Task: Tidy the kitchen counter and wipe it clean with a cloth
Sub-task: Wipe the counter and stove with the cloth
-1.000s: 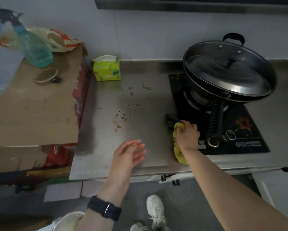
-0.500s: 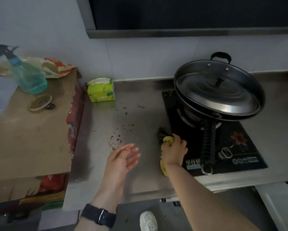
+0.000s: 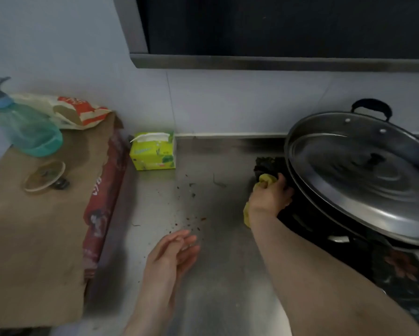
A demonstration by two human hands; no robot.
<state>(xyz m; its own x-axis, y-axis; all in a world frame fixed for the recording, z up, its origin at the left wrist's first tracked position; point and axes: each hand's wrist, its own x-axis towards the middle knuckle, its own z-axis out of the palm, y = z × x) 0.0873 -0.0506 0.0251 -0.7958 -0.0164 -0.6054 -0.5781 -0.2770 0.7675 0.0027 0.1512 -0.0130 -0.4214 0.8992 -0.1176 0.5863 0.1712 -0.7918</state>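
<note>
Head view: right hand (image 3: pixel 269 200) fingers curled tight round crumpled yellow cloth (image 3: pixel 265 179), at glossy black stove (image 3: pixel 397 270) left edge, beside round steel lid (image 3: pixel 363 180). Left hand (image 3: pixel 172 258) relaxed, fingers straight, above brushed steel counter (image 3: pixel 215 287), near reddish crumbs (image 3: pixel 191 221).

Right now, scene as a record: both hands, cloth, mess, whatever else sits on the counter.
right hand: grips crumpled yellow cloth at left edge of black induction cooktop
left hand: holds nothing, fingers relaxed, near the mess
mess: reddish-brown crumbs scattered on stainless steel counter, not yet wiped
cookware: dark wok with steel lid on cooktop
back: green-yellow tissue box by the wall
far left: teal spray bottle on brown cardboard sheet
</note>
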